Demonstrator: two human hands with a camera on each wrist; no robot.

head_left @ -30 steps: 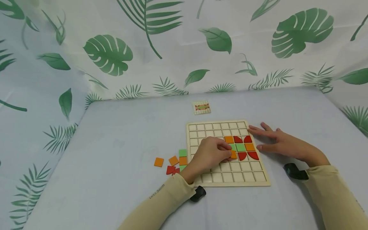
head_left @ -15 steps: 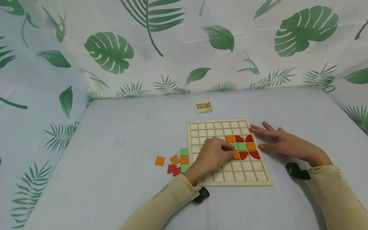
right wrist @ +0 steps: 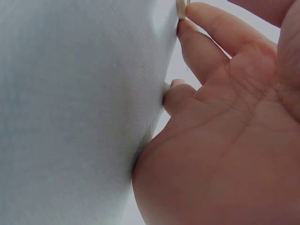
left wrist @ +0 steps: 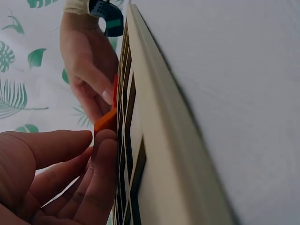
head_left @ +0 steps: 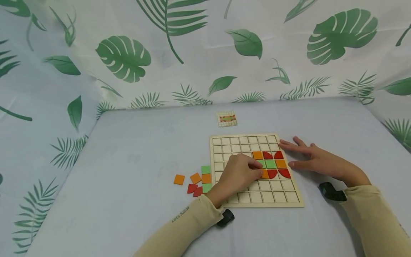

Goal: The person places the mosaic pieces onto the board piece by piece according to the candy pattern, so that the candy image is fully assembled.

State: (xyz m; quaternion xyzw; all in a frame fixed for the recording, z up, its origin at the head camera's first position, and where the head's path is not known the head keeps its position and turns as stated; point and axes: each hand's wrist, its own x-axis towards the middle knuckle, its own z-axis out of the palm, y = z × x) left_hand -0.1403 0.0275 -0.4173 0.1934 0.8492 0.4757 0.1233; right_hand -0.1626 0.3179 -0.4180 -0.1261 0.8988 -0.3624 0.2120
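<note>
My left hand (head_left: 240, 173) is over the wooden grid board (head_left: 257, 200), pinching an orange square tile (head_left: 264, 174) between thumb and fingers. In the left wrist view that orange tile (left wrist: 106, 120) stands tilted, one edge down at the board. Around it on the grid lie an orange tile (head_left: 257, 155), a green tile (head_left: 270, 164), another orange tile (head_left: 280, 164) and several red petal-shaped pieces (head_left: 278, 155). My right hand (head_left: 321, 162) rests on the table with fingers spread, fingertips touching the board's right edge. My left hand hides part of the grid.
Left of the board lie loose pieces: orange squares (head_left: 179, 179), red petals (head_left: 192, 188), and a column of green (head_left: 206, 169) and orange tiles beside the board's edge. A small pattern card (head_left: 227, 119) lies behind the board. A leaf-print cloth (head_left: 192, 53) hangs at the back.
The view has shifted slightly. My left hand keeps its pinch on the orange tile in nearly the same place, and my right hand stays at the board's edge.
</note>
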